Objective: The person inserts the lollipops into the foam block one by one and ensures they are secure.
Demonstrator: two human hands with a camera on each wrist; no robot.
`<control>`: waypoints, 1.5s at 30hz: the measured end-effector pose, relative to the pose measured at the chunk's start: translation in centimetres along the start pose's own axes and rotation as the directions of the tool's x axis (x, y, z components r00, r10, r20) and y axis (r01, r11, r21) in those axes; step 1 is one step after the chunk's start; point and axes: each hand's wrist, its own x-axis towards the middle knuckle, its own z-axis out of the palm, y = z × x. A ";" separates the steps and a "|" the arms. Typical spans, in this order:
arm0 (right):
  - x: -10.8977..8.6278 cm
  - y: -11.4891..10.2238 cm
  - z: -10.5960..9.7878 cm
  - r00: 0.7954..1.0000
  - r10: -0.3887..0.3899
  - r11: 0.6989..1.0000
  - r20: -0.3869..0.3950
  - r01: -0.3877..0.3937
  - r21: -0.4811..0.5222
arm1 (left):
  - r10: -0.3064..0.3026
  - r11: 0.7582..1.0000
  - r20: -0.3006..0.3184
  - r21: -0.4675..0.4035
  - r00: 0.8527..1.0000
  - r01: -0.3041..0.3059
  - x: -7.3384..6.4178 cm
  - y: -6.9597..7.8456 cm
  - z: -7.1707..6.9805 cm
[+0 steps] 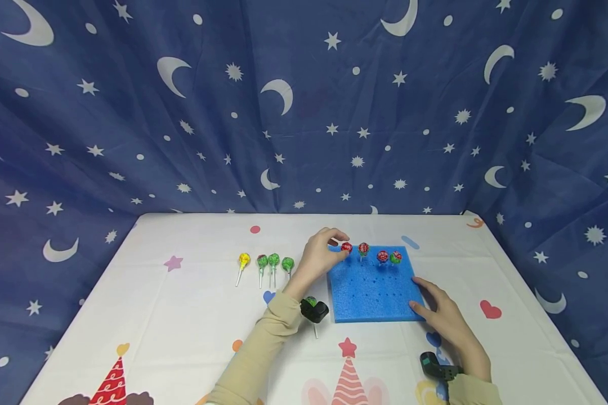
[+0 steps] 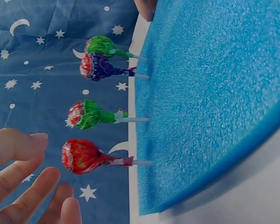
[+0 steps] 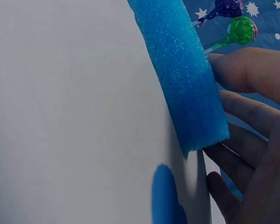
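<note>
My left hand is at the far left corner of a blue foam board. Its fingers are loosely bent beside a red-wrapped lollipop, and the left wrist view shows a gap between them. That lollipop stands with its stick in the foam. Along the same edge stand a green lollipop, a purple one and another green one. At the board's right side, my right hand touches the edge with spread thumb and fingers.
Left of the board lie a yellow lollipop and several green ones. Another green lollipop lies under my left wrist, partly hidden by the wrist camera. Rows of small holes mark the foam. A blue curtain hangs behind the table.
</note>
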 end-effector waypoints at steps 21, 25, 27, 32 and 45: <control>0.1 0.1 -0.2 1.000 -0.002 1.000 0.014 0.002 -0.001 | -0.046 0.993 -0.060 -0.114 0.997 0.039 -5.7 -1.7 -2.5; 0.1 0.2 -0.2 1.000 0.006 1.000 0.017 -0.006 -0.007 | -0.057 0.992 -0.059 -0.115 0.997 0.050 -6.3 -2.2 -2.8; 0.1 0.2 -0.2 1.000 0.004 1.000 0.017 -0.004 -0.007 | -0.059 0.991 -0.060 -0.121 0.996 0.052 -6.7 -2.4 -2.9; 0.1 0.1 -0.2 1.000 0.001 1.000 0.015 -0.001 -0.006 | -0.068 0.990 -0.045 -0.130 0.997 0.062 -7.6 -2.7 -3.0; 0.1 0.1 -0.1 1.000 0.007 1.000 0.018 -0.007 -0.012 | -0.098 0.992 0.027 -0.083 0.995 0.100 -9.5 -4.0 -2.7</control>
